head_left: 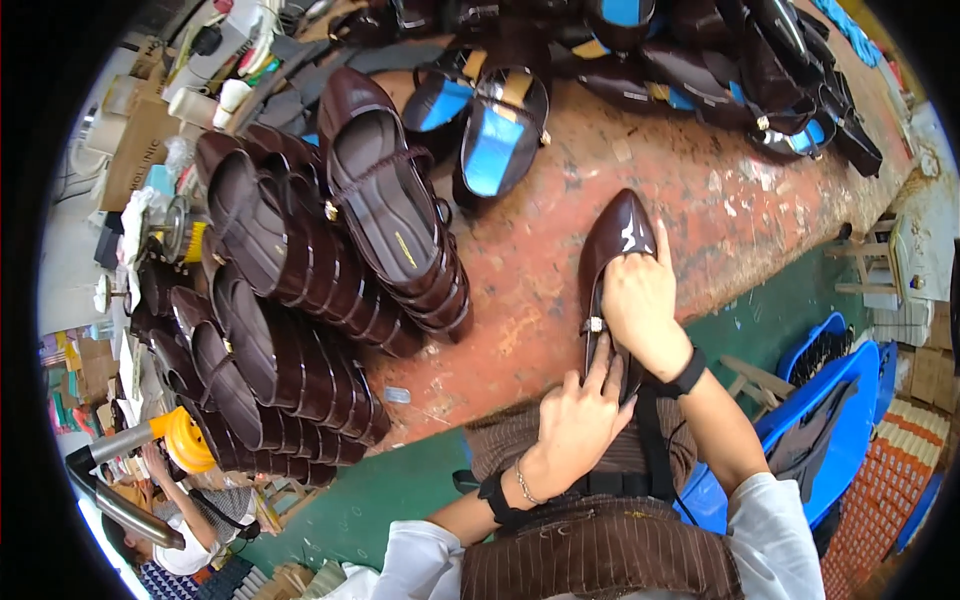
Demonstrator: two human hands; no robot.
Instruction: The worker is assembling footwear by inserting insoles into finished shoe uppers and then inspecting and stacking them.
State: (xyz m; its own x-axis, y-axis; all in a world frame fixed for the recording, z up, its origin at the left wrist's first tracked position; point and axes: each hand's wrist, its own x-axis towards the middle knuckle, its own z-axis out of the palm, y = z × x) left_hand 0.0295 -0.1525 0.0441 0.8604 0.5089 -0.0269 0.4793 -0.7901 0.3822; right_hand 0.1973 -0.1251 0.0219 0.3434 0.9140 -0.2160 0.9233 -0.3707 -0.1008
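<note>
A glossy dark brown pointed flat shoe point(622, 215) lies near the table's front edge, toe pointing away from me. My right hand point(643, 305) reaches into its opening, one finger stretched along the outside of the toe, the others curled inside and partly hidden. At the heel end, my left hand point(580, 425) has its fingers on the shoe, close to the strap and a small shiny ornament point(597, 325). Left of my hands stand nested stacks of matching finished-looking shoes point(375, 190). Farther back, shoes with blue and tan insoles point(500, 140) lie on the table.
The worn reddish table point(530, 270) runs under everything. More shoes point(690, 75) are heaped at its far side. A yellow and metal fixture point(185, 440) sticks up at lower left, near another person point(190, 530). A blue chair point(825, 440) stands at the right.
</note>
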